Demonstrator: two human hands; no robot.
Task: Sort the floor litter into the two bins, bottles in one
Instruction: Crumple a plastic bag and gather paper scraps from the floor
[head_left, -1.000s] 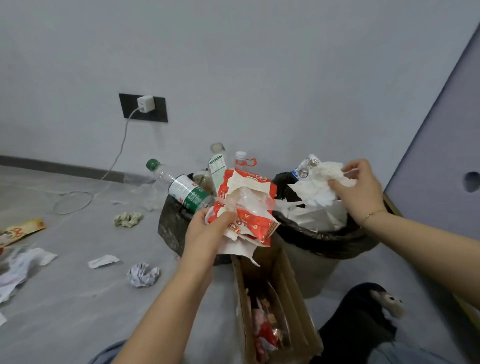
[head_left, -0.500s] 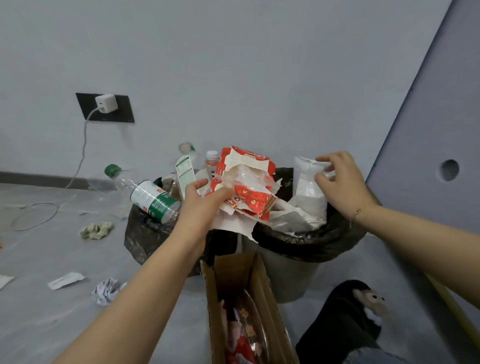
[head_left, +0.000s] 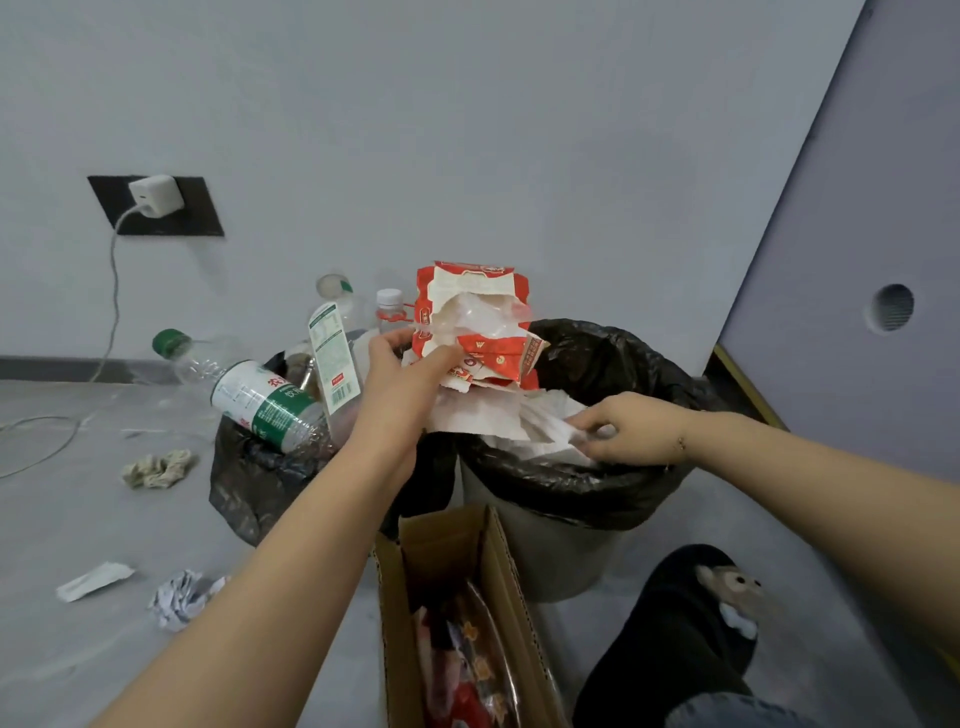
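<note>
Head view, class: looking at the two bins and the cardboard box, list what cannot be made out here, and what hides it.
- Right bin contents: covered by white paper and the right hand.
- Left bin depth: hidden by the bottles and the left hand.
- Cardboard box: cut off by the bottom edge.
- Red wrappers: print too small to read.

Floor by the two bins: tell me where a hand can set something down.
Bare floor lies between the crumpled cloth, the bottle bin and the paper scrap. More sits right of the grey bin, beyond the slipper. It is crowded between the bins, where the cardboard box stands, and over both heaped rims.
</note>
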